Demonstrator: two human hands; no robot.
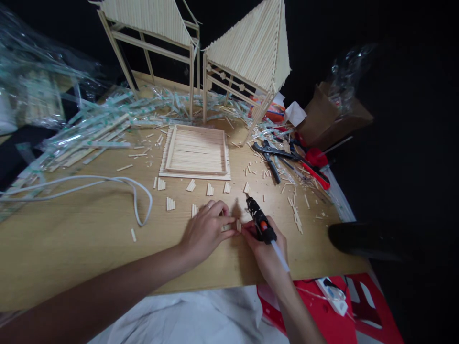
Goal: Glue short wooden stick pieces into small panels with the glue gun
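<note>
Over the front middle of the table, my left hand (206, 231) is closed, its thumb and forefinger pinching a small piece of glued wooden sticks (239, 225). My right hand (268, 248) is wrapped round a black hot glue gun (258, 217), with a translucent glue stick (280, 256) poking out of its back end. The right fingertips also touch the small piece; the nozzle points away, past it. Several little stepped stick pieces (170, 204) lie in loose rows beyond my hands. Behind them sits a shallow stick-built tray (228, 165) on a slatted base.
Two stick-built models with pitched roofs (247, 45) stand at the back. Plastic wrappers (103, 114) and sticks heap at the left. A white cable (107, 178) loops over the table. Black cutters (274, 153), offcuts and a cardboard box (322, 112) lie right. A power strip (333, 296) sits below.
</note>
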